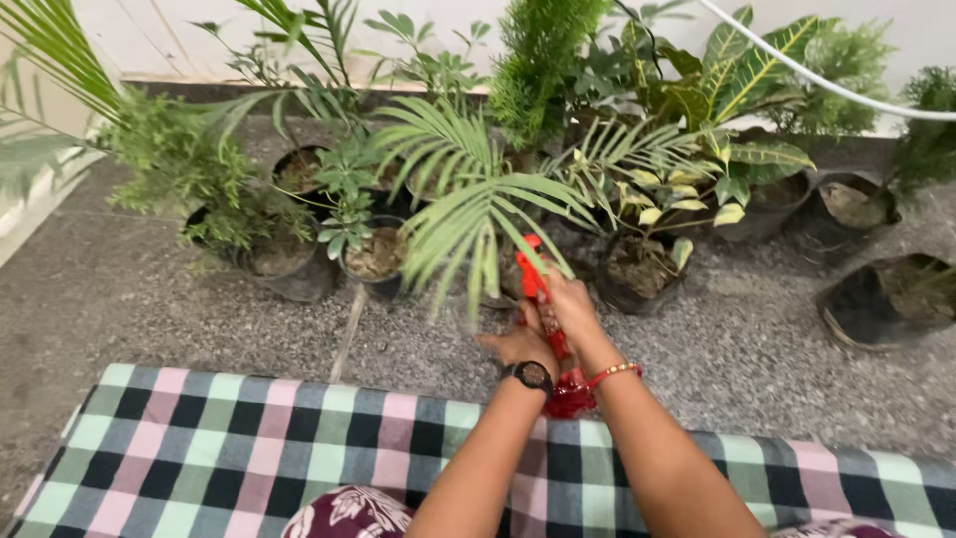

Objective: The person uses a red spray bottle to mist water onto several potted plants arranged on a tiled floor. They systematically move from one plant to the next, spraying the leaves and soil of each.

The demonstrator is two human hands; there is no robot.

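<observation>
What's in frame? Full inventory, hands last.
potted plants: many, green, some yellow-variegated, clustered across the far side of the floor
black grow bags: about three, dark, right side, little or no foliage
hose: one, white, arcing across top right
floor: grey speckled stone
checked cloth: one, pink, green and black, along the bottom edge
red tool: one, red, gripped by both hands under the palm fronds
left hand: wristwatch, black, on the tool
right hand: red bracelet, on the tool
</observation>
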